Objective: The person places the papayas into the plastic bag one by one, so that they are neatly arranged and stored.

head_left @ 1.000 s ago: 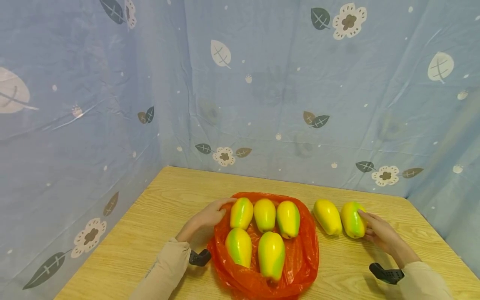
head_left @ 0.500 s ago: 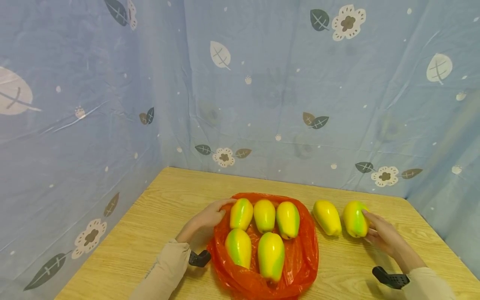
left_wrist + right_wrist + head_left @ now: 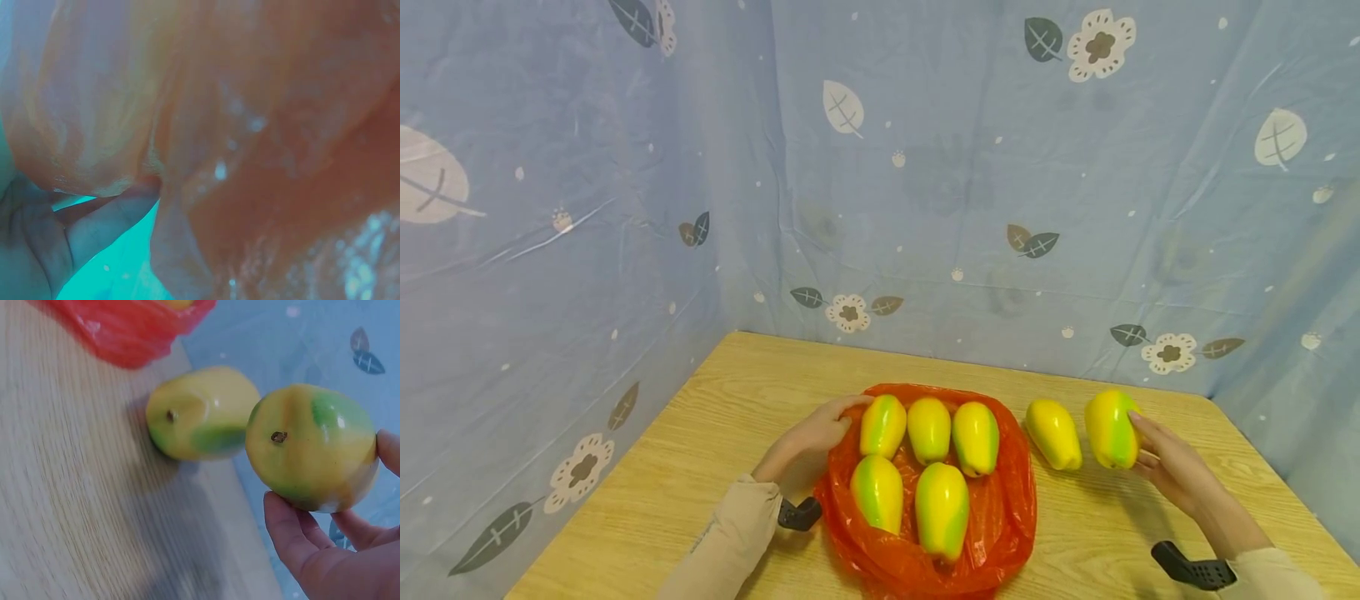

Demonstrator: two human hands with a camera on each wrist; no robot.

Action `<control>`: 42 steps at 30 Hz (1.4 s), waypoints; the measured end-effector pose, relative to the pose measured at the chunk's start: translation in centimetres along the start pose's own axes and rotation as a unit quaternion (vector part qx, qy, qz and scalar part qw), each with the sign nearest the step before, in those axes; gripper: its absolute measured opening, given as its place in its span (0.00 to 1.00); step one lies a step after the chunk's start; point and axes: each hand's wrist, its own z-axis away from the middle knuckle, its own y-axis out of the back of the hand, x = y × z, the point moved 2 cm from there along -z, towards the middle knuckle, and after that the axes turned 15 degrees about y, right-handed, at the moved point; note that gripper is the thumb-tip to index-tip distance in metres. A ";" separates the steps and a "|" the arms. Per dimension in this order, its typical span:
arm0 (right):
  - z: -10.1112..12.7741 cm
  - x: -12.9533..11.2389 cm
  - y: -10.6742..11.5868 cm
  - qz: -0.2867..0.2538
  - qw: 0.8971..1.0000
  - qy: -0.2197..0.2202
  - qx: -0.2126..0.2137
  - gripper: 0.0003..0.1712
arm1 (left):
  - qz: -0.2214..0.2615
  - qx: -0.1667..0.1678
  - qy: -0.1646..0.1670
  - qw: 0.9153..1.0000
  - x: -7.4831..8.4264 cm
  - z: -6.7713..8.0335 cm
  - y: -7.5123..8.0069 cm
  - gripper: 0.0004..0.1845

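Note:
My right hand [image 3: 1176,467] grips a yellow papaya with green streaks [image 3: 1111,429], thumb on one side and fingertips on the other. The right wrist view shows this papaya [image 3: 312,450] raised off the wooden table, its stem end facing the camera. Just left of it, a second papaya [image 3: 1054,435] lies on the table. An open red plastic bag [image 3: 1011,517] holds several more papayas, among them a front one [image 3: 942,512]. On the bag's left rim, my left hand [image 3: 816,433] pinches the thin plastic; the left wrist view has its thumb [image 3: 112,225] against the bag, other fingers partly hidden.
The wooden table [image 3: 775,367] runs back to a blue curtain [image 3: 925,167] with leaf and flower prints, which also closes off the left and right sides. Black wrist mounts [image 3: 1193,568] sit at both cuffs.
My right hand has lifted its papaya up from the table and slightly right, away from the papaya beside it. The left hand and the bag stay where they were.

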 end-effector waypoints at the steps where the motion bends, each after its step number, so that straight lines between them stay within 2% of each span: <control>1: 0.1 -0.2 -0.2 -0.005 1.000 0.005 -0.004 0.28 | -0.001 0.000 0.000 1.000 0.0 0.0 0.0 0.25; 6: 0.5 -1.0 -1.3 -0.032 0.999 0.025 -0.012 0.15 | -0.003 -0.001 -0.003 1.000 -0.1 -0.1 0.0 0.25; 11: 0.7 -1.6 -2.6 -0.027 0.999 0.031 -0.026 0.21 | -0.006 -0.001 -0.002 1.000 -0.2 -0.2 0.0 0.25; 15: 0.8 -1.8 -3.4 -0.033 0.998 0.036 -0.035 0.17 | 0.001 -0.001 -0.001 1.000 -0.1 -0.1 0.0 0.25; 17: 0.9 -1.9 -3.8 -0.029 0.998 0.035 -0.035 0.20 | 0.002 0.000 -0.004 1.000 0.0 -0.1 0.0 0.25; 22: 0.9 -2.0 -5.0 0.008 0.999 0.019 -0.033 0.39 | -0.002 0.004 -0.001 1.000 0.0 -0.1 0.0 0.25; 30: 1.2 -2.0 -6.9 -0.012 0.999 0.001 -0.031 0.42 | -0.006 0.001 0.000 1.000 0.1 0.0 0.1 0.25; 33: 1.3 -2.0 -7.4 -0.018 0.999 0.005 -0.038 0.40 | -0.001 0.001 0.001 1.000 0.0 -0.1 0.1 0.25; 38: 1.6 -2.0 -8.2 -0.034 0.998 0.012 -0.049 0.29 | 0.001 0.003 0.004 1.000 0.0 -0.2 0.1 0.25; 42: 1.8 -1.9 -8.8 -0.040 0.997 0.008 -0.065 0.25 | -0.006 0.005 0.004 1.000 -0.1 -0.2 0.1 0.25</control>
